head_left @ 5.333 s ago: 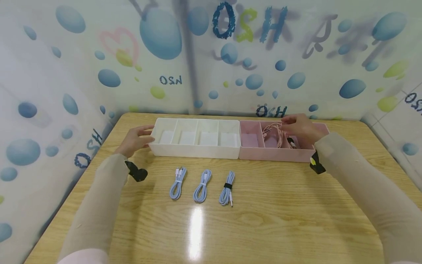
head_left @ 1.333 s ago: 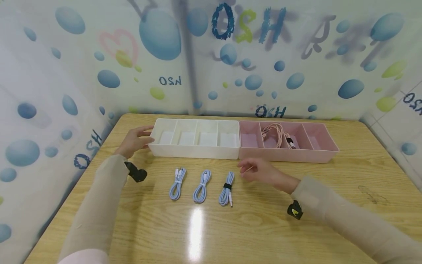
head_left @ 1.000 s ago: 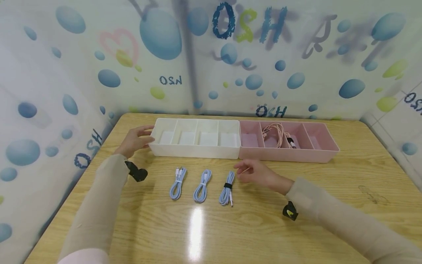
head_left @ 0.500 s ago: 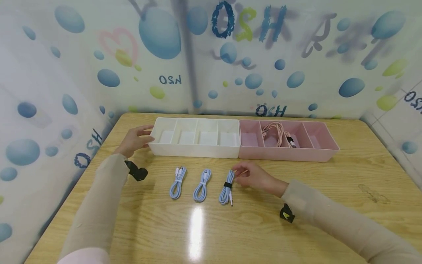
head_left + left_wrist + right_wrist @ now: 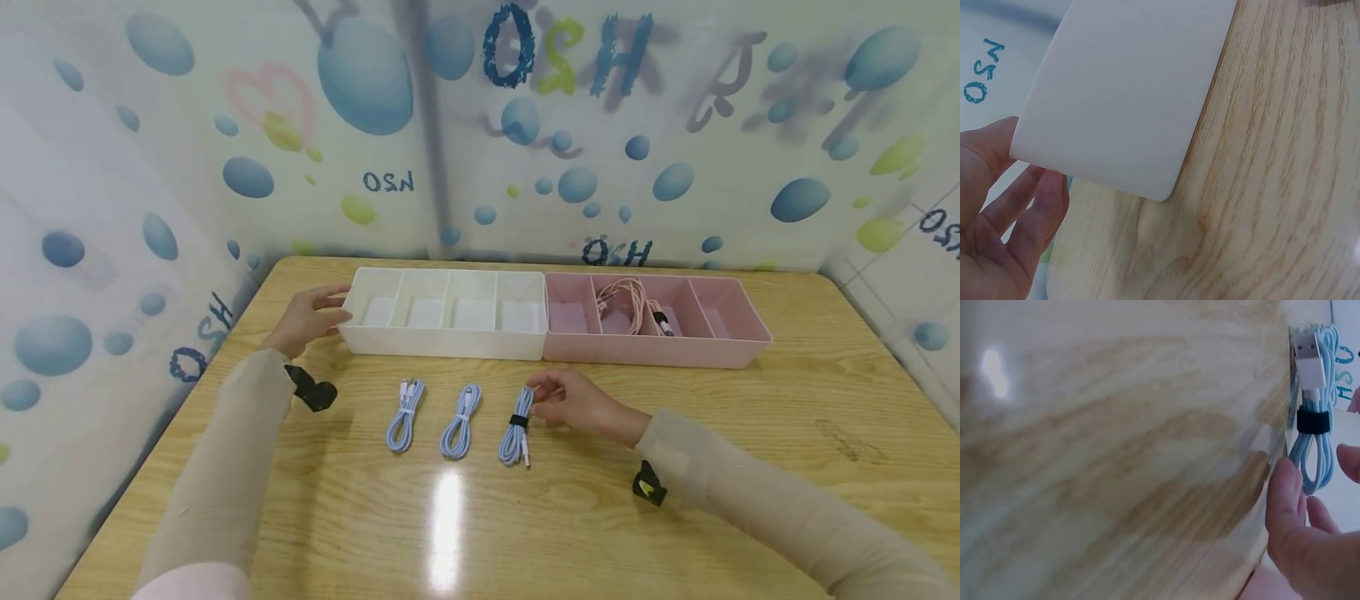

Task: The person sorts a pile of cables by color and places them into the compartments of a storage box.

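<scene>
My left hand (image 5: 303, 321) touches the left end of a white divided box (image 5: 442, 342), its fingers spread at the end wall and the thumb at the rim. In the left wrist view the fingertips (image 5: 1052, 187) meet the box's end. My right hand (image 5: 581, 404) is at the upper right side of a light-blue USB cable (image 5: 514, 442), coiled and bound with a black strap. In the right wrist view one finger (image 5: 1284, 487) lies right by the coil's loop, while the thumb stands apart from it. Two more coiled blue cables, left (image 5: 405, 421) and middle (image 5: 460, 425), lie alongside.
A pink divided box (image 5: 652, 352) stands end to end with the white one and holds pink cables (image 5: 633, 304) in its middle compartments. The wooden table (image 5: 360, 517) meets a patterned backdrop (image 5: 480, 167) behind the boxes.
My right hand has left the pink box and come down to the right-hand blue cable, closing the last gap over the past second. The left hand stays at the white box.
</scene>
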`<state>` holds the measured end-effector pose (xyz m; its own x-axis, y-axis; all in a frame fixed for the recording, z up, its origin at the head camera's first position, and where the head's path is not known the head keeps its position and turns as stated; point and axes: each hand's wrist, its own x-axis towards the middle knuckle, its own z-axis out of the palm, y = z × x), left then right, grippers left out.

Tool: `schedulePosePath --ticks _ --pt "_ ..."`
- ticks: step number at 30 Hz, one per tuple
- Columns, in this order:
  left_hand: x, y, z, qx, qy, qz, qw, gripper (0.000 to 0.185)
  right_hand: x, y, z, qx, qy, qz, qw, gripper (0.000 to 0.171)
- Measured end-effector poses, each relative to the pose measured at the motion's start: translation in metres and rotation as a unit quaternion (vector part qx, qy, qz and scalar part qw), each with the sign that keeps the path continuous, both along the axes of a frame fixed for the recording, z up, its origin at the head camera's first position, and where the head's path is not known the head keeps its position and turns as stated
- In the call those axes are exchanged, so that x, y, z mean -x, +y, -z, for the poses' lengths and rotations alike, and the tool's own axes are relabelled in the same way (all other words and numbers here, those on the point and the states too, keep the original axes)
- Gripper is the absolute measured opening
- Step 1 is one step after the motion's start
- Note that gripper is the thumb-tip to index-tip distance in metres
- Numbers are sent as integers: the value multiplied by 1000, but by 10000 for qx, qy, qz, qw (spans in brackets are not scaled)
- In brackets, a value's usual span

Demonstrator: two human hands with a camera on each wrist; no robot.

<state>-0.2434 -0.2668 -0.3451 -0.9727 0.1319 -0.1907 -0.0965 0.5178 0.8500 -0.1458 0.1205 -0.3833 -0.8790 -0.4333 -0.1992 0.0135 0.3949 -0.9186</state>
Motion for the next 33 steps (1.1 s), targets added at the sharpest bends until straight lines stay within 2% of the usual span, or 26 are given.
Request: schedulePosePath --ticks 13,33 --pt "1 -1 2 20 98 51 9999 55 5 -2 4 160 -240 -48 9996 39" --pt "0 -1 2 30 60 79 9999 56 9 -4 3 -189 -271 -204 9992 39"
